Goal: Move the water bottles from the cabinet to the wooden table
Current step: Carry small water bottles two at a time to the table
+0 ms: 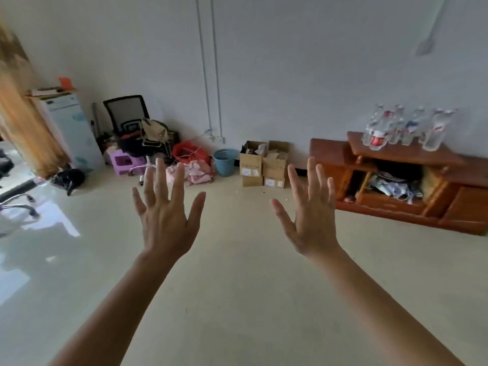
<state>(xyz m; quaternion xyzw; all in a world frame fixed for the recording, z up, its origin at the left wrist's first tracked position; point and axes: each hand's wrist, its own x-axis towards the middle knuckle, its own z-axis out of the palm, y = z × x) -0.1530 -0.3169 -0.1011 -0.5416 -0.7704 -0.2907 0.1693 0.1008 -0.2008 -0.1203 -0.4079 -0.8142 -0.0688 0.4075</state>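
Observation:
Several clear water bottles (408, 128), some with red labels, stand in a cluster on the raised top of a low reddish wooden cabinet (396, 151) against the far wall at the right. My left hand (165, 215) and my right hand (310, 215) are both stretched out in front of me over the floor, backs toward me, fingers spread, holding nothing. Both hands are well short of the cabinet and to its left. No wooden table is in view.
Along the far wall sit cardboard boxes (264, 165), a blue basket (224, 161), a red bag and clothes (191, 159), an office chair (132, 120) and a white appliance (71, 128). A curtain (23, 122) hangs at the left. Glossy pale floor (237, 273) lies ahead.

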